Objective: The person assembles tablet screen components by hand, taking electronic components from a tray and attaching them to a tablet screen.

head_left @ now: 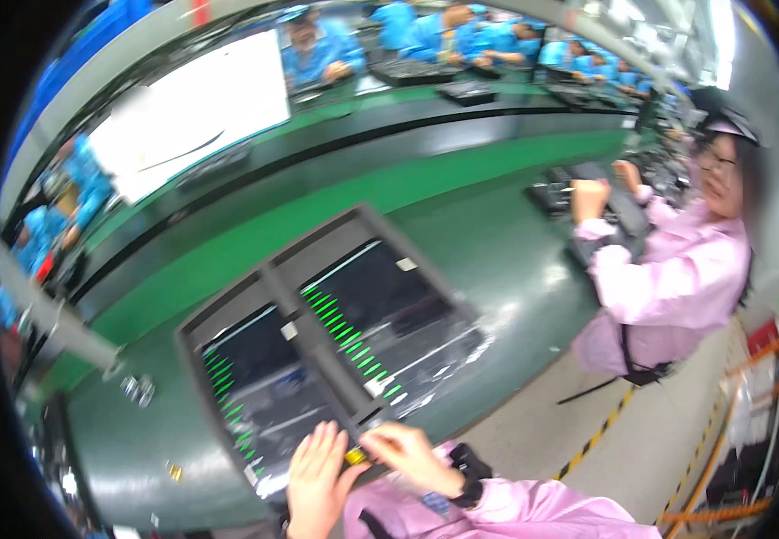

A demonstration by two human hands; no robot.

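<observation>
A grey two-compartment tray [274, 280] lies at a slant on the green bench, and each compartment holds a dark flat panel. The left panel [264, 359] and the right panel [376, 287] both carry a row of green marks and look covered in shiny clear film. Over the near end of the left panel, my left hand [317, 476] is open with its fingers stretched out. My right hand [409, 456] is curled closed at the tray's near edge; whatever its fingers hold is hidden. A small yellow piece [355, 456] shows between my hands.
The green bench [488, 242] carries another small yellow piece [175, 471] and a shiny clear item [138, 390] at left. To the right, a person in pink [668, 260] handles dark parts [618, 211]. A large white screen [201, 108] and people in blue stand beyond.
</observation>
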